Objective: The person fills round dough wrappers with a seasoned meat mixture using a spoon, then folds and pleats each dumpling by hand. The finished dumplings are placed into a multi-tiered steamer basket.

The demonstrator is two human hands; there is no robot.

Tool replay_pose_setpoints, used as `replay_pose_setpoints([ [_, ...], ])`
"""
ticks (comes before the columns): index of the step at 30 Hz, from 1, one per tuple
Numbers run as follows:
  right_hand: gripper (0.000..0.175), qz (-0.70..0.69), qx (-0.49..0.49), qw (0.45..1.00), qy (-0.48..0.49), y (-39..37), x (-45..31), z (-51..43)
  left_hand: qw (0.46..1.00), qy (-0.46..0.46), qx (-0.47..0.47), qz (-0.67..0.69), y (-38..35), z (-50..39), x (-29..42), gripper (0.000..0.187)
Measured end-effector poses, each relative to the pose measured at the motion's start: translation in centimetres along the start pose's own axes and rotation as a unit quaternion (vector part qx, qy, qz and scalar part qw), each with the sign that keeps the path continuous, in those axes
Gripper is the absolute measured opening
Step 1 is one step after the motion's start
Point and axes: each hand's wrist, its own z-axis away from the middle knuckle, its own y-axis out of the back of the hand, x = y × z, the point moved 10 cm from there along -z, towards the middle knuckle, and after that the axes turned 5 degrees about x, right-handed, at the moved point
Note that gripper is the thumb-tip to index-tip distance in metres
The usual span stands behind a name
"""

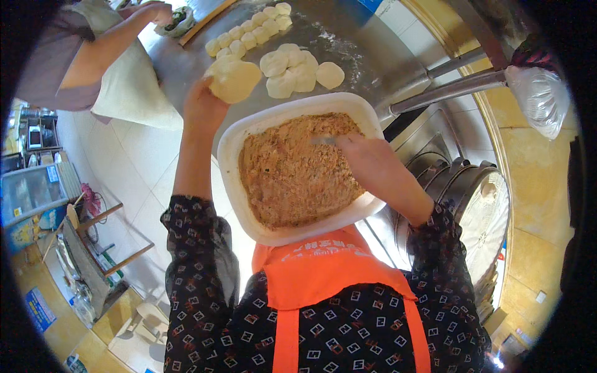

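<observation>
My left hand [205, 102] holds up a flat round dough wrapper [235, 80] at the near edge of the metal worktable. Below and to its right is a white rectangular tub [233, 154] with a broad layer of brown minced filling [298, 172] in it. Over the filling's upper right part, my right hand [361, 151] grips a small flat metal tool [322, 140], blurred, its tip at the filling. Beyond the tub lies a cluster of overlapping dough rounds [294, 70], with a single round [330, 75] beside it. Rows of small dough pieces [252, 30] stretch away behind.
At the upper left, another person's arm [109, 51] reaches to a bowl of green filling [179, 21]. A wooden stick [205, 21] lies on the floured metal worktable [326, 28]. Round metal steamers [475, 210] stand at right, under metal pipes [447, 88] and a hanging plastic bag [538, 100].
</observation>
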Motion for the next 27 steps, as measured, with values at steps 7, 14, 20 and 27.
replay_pose_setpoints([
  [7, 0.008, 0.029, 0.069, 0.989, 0.126, -5.1, -4.8, -9.6, 0.651, -0.124, 0.085, -0.744, 3.3, 13.5, 3.2, 0.049],
  [14, 0.009, 0.111, -0.005, 0.957, 0.267, -8.8, -7.5, -12.1, 0.974, -0.06, 0.109, 0.188, 12.1, 23.9, -1.5, 0.046],
  [20, 0.01, 0.107, -0.041, 0.944, 0.308, -8.8, -6.6, -10.5, 0.965, -0.076, 0.149, 0.203, 14.1, 26.4, -2.6, 0.049],
  [27, 0.01, 0.144, -0.083, 0.937, 0.307, -8.6, -7.8, -6.6, 0.982, -0.044, 0.073, 0.17, 9.9, 23.5, -2.0, 0.048],
])
